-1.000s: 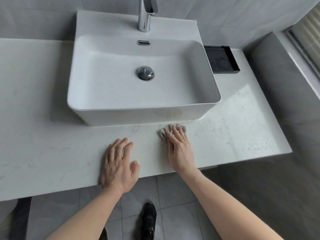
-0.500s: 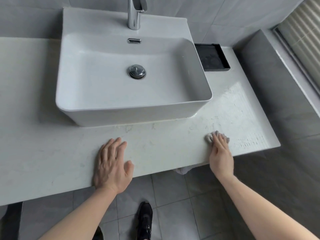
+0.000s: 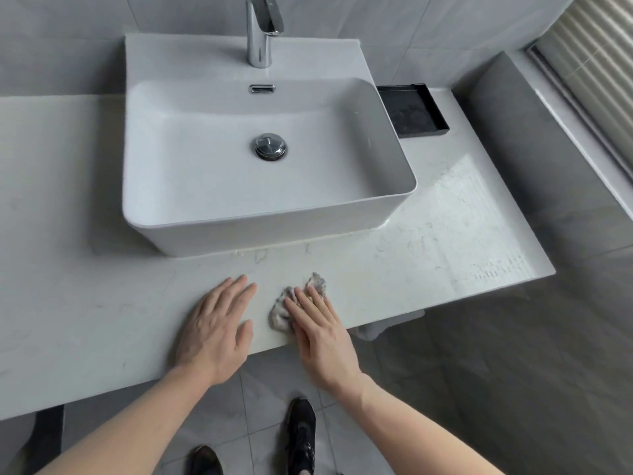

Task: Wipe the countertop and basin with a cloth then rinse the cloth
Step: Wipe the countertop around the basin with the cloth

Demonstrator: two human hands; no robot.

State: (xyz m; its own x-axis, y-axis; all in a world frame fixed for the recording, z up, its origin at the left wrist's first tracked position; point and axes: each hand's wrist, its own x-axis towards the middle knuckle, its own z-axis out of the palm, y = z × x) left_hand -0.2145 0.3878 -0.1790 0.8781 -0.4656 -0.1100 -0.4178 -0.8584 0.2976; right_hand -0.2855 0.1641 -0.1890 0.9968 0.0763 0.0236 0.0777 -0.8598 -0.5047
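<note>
**Q:** what are the hands doing?

**A:** right hand [image 3: 320,332] is flat, fingers straight, pressing a crumpled grey cloth [image 3: 286,308] onto the countertop [image 3: 102,303] near its front edge. Not gripping it, just palm down on top. Left hand [image 3: 214,332] lies open and flat just beside it, touching only the counter.

**Q:** and the basin?

**A:** white basin [image 3: 239,231] sits right behind both hands, chrome faucet [image 3: 260,32] at the back, black tray [image 3: 416,109] to its right.

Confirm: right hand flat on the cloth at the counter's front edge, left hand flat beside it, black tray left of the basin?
Not quite. In the head view the black tray sits right of the basin, not left. The rest holds: right hand presses flat on the cloth near the countertop front edge, left hand flat beside it.
</note>
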